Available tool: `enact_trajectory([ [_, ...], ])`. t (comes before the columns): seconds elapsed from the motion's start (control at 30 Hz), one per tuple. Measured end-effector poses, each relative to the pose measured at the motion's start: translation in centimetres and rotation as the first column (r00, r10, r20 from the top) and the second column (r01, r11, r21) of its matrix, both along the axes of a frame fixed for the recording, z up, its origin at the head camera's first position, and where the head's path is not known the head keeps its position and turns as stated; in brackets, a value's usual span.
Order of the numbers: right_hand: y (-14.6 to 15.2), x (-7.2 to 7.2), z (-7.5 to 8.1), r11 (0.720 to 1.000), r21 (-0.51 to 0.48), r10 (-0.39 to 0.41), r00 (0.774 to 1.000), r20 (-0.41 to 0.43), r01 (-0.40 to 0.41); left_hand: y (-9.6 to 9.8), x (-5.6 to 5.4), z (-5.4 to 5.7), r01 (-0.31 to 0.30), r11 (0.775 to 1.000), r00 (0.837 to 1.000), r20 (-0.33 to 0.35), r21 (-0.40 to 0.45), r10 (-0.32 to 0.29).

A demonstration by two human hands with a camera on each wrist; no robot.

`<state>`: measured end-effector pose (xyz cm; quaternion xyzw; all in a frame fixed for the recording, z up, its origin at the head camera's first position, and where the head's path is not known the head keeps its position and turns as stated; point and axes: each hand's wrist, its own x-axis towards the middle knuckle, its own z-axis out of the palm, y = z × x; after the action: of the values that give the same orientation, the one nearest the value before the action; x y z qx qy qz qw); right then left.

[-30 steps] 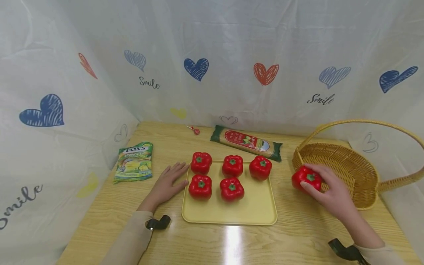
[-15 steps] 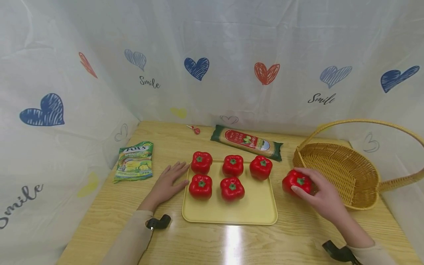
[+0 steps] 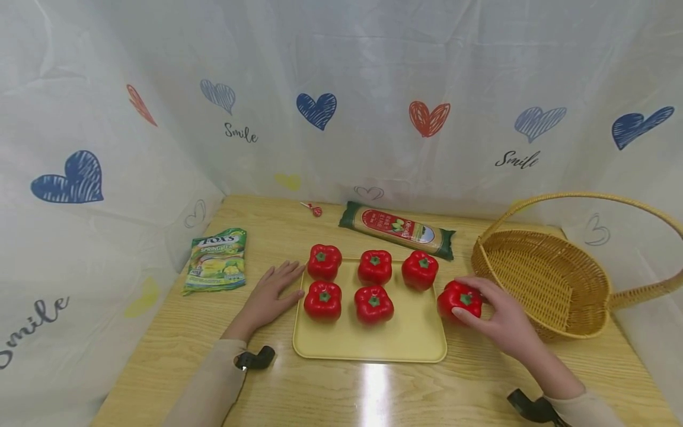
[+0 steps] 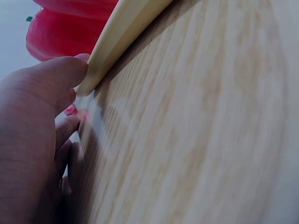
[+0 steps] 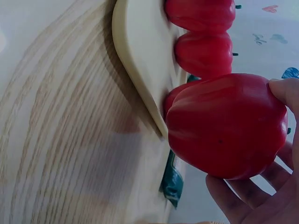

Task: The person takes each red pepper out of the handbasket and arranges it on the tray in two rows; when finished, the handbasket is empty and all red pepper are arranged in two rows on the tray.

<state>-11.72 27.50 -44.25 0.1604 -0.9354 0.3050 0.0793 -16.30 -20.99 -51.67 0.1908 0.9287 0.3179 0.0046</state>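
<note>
My right hand (image 3: 498, 314) grips a red bell pepper (image 3: 458, 302) by its sides, just off the right edge of the yellow tray (image 3: 373, 347). In the right wrist view the held pepper (image 5: 229, 126) is above the wood, thumb on one side and fingers on the other. Several more red peppers with green stems, one of them a front pepper (image 3: 373, 305), stand in two rows on the tray. My left hand (image 3: 272, 299) lies flat with fingers spread at the tray's left edge; in the left wrist view its thumb (image 4: 70, 70) touches the rim.
A wicker basket (image 3: 533, 284) with a tall handle stands at the right, nothing inside it. Behind the tray lies a green-ended noodle packet (image 3: 397, 230), with a lollipop (image 3: 316, 210) to its left. A green sweets bag (image 3: 216, 261) lies at the far left.
My right hand has carried the pepper leftward, from the basket's near rim to the tray's right edge. The left hand and the peppers on the tray have stayed put.
</note>
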Motion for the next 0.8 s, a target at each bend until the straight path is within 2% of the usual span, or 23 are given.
enact_trajectory([
  [0.53, -2.5, 0.0, -0.8, 0.998, -0.051, 0.052, 0.996, 0.072, -0.048, -0.1, 0.0, 0.1, 0.000, 1.000, 1.000, 0.018, -0.014, 0.000],
  [0.8, -3.6, -0.1, -1.5, 0.994, -0.065, 0.092, 0.995, 0.049, -0.088, 0.0, 0.0, 0.0, -0.001, 1.000, 1.000, 0.020, -0.018, 0.001],
])
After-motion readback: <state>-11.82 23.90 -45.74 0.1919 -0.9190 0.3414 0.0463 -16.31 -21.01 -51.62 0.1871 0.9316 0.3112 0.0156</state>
